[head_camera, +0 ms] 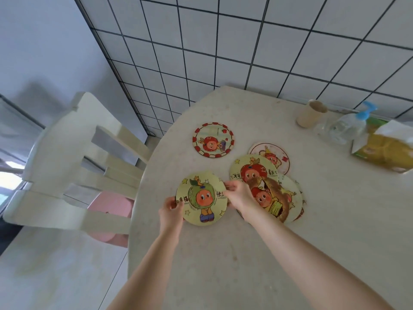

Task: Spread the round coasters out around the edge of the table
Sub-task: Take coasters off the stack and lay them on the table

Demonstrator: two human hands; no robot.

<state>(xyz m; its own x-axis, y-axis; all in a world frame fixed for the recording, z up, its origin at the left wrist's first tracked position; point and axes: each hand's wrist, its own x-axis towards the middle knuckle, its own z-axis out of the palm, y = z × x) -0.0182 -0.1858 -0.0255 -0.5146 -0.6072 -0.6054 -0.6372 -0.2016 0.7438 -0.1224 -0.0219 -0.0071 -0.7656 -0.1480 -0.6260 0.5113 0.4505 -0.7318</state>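
Head view is showing two bare hands holding one round green coaster (201, 199) by its sides. The left hand (171, 211) is pinching the coaster's left edge, and the right hand (238, 196) is pinching its right edge with thumb and fingers. This coaster is sitting close to the left edge of the pale table (290, 253). Just to its right, a pile of coasters (271, 189) is lying in a heap, each one partly covering the next. One more, the red-rimmed coaster (213, 139), is lying flat by itself farther away, near the table's left edge. Far to the right, a paper cup (310, 114), a clear pump bottle (347, 126) and a yellow packet (384, 151) are sitting by the tiled wall (245, 45). A white chair (73, 162) is standing on the left, beside the table.
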